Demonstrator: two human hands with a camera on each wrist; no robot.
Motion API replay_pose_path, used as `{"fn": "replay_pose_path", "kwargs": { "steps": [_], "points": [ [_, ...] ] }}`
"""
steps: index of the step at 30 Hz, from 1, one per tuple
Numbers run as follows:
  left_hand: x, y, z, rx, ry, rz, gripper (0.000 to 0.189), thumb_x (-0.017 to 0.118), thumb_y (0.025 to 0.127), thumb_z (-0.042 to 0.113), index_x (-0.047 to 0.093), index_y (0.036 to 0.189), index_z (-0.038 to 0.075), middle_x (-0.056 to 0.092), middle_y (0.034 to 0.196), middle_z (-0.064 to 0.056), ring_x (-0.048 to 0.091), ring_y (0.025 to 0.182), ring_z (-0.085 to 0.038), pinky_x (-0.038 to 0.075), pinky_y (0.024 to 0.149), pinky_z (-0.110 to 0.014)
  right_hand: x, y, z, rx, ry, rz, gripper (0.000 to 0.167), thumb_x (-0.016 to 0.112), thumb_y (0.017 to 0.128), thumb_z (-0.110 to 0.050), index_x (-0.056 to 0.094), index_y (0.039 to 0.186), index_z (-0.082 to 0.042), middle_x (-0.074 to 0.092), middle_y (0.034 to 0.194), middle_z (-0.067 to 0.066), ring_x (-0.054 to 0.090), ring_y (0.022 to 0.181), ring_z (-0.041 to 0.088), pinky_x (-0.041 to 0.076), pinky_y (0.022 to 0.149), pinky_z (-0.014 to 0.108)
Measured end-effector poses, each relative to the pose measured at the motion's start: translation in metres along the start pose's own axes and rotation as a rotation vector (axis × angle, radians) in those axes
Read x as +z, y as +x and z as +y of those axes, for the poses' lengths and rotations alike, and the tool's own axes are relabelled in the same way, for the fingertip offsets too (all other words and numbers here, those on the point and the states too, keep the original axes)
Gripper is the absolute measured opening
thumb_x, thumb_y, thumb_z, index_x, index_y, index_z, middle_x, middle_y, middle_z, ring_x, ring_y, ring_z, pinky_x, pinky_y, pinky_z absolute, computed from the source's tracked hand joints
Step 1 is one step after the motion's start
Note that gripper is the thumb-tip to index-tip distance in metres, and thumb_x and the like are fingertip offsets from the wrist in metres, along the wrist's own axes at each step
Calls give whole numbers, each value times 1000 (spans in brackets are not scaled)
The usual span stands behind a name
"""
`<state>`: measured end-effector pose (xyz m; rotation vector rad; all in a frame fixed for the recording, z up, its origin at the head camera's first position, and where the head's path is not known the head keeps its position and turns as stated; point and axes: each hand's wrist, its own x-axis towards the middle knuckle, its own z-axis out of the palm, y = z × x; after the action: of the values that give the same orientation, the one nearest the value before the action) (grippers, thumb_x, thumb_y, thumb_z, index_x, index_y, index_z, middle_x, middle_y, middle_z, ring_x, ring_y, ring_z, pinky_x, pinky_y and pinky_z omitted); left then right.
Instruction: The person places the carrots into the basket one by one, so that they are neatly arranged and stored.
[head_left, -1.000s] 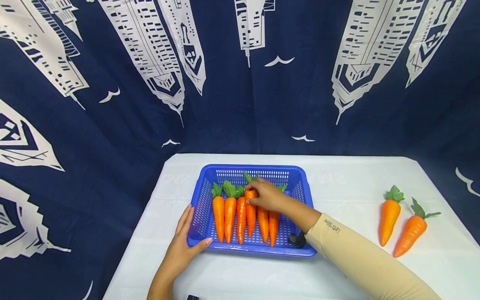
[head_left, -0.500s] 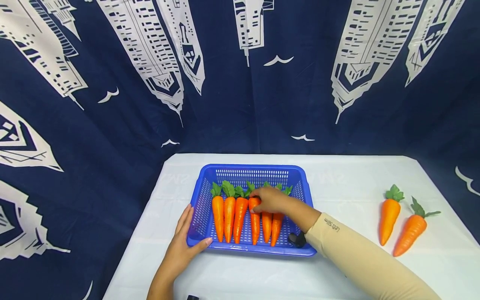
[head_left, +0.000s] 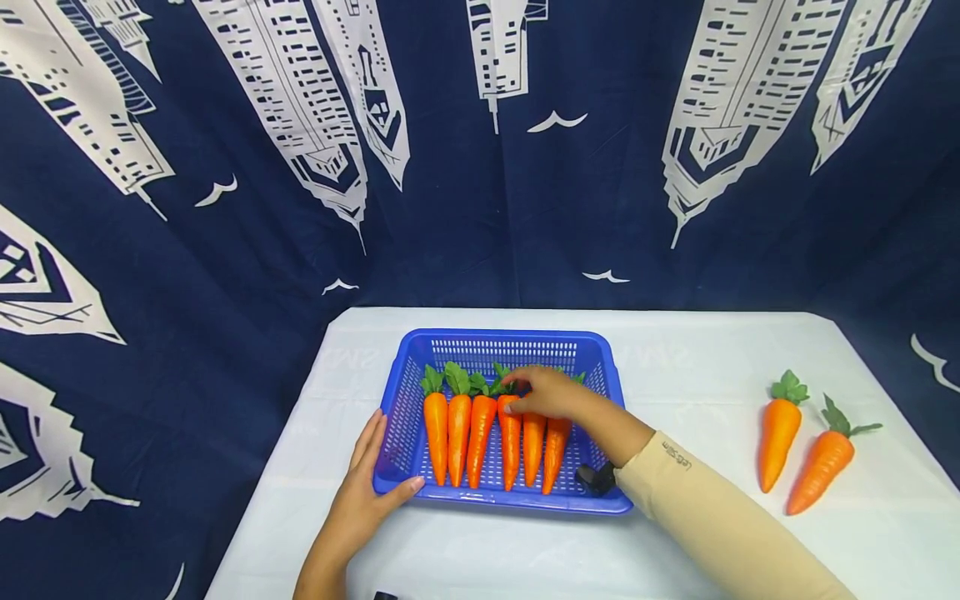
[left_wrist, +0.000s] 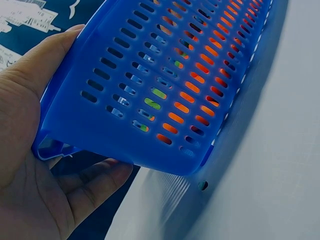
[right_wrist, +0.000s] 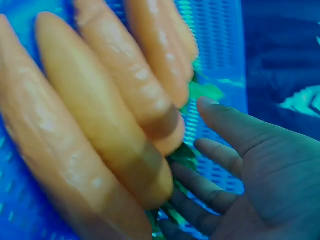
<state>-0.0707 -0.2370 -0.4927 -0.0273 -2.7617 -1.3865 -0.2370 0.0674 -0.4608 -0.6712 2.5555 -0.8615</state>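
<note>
A blue slotted plastic basket holds several orange carrots in a row, green leafy tops toward the back. My left hand rests at its front left corner, fingers straight along the left wall and thumb over the front rim. In the left wrist view, the slotted wall fills the space beside that hand. My right hand hovers over the upper ends of the right-hand carrots, near one carrot. From the right wrist view, its fingers are spread, with nothing held between them and the thumb.
Two more carrots, one upright-lying and one slanted, lie on the white table to the right. A dark navy cloth with white building prints hangs behind. The right wrist's black camera sits low over the basket's front right.
My right hand first held a carrot raised among the others, laid it down in the row, then loosened its fingers and shifted slightly right. The rightmost carrots moved a little. My left hand stayed put.
</note>
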Motion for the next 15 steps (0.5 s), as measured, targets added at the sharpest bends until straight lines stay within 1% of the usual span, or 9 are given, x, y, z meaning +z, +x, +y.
{"fn": "replay_pose_path", "kwargs": {
  "steps": [4,9,12,15],
  "points": [
    [0,0,0,4,4,3,105,82,84,38,16,164,27,6,171,9,16,157,-37,21,120,-67,-11,-6,-1,5,130,105,44,75,92,-30,66,132,-13,68,128,13,63,120,33,50,106,52],
    [0,1,-1,4,2,-1,105,82,84,38,15,164,27,5,171,10,16,157,-37,21,120,-68,-24,-18,-3,-4,264,257,41,71,95,-28,66,131,-9,69,127,14,66,117,32,55,100,50],
    [0,0,-1,-3,2,0,105,82,84,39,15,163,28,5,171,10,16,157,-37,21,119,-69,-31,-27,-6,-9,342,319,41,69,96,-29,65,132,-8,71,123,13,68,113,30,57,98,47],
    [1,0,-1,-1,-1,0,105,82,84,39,15,164,27,5,171,10,16,157,-37,21,119,-68,-37,-37,-8,-24,436,359,40,68,97,-29,65,132,-9,70,122,11,68,112,28,57,98,46]
  ]
}}
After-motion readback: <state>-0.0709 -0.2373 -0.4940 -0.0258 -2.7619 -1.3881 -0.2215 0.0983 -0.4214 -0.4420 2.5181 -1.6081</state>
